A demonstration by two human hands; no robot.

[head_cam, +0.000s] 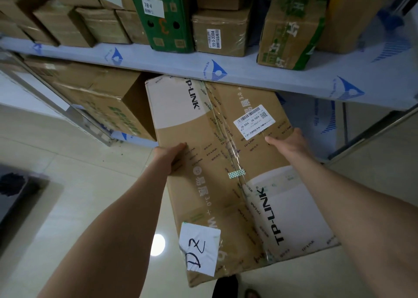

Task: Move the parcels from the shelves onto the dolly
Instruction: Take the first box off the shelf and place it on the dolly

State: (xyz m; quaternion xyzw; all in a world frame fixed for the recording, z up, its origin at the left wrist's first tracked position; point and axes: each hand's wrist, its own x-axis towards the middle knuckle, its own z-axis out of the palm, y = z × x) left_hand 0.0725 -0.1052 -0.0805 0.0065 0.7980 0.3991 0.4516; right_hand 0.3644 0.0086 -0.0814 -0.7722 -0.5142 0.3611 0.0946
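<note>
Head view: looking down at a long TP-LINK carton (228,175), far end tucked under the shelf board (294,80), near end hanging out over the tiled floor (79,196).
Left hand (170,158): clamped on the carton's left long edge, thumb on top, fingers wrapped under and hidden.
Right hand (288,142): pressed against the right long edge, thumb lying on the top face beside the barcode label (254,121); fingers out of sight, so a full wrap cannot be confirmed, though clearly bearing on the box.
Carton position: partly out of the lower bay, tilted, right of a brown box with green print (106,107); not on any dolly.
Dolly: not identifiable; dark object at the far-left edge (15,191) too cut off to name.
Upper shelf: green box (162,19) and taped brown parcels (221,33) sitting above, untouched.
Stiffness: corrugated board, flat faces, likely rigid enough for a two-sided squeeze.
Weight: probably moderate; length makes the near end want to dip.
Surface: clear tape along the centre seam looks slick; bare cardboard at the edges offers better friction.
Grip advice: opposite long edges near mid-length, fingers under the bottom; avoid the handwritten paper note (199,249), loosely stuck.
Risk: far corner catching the shelf board while coming out.
</note>
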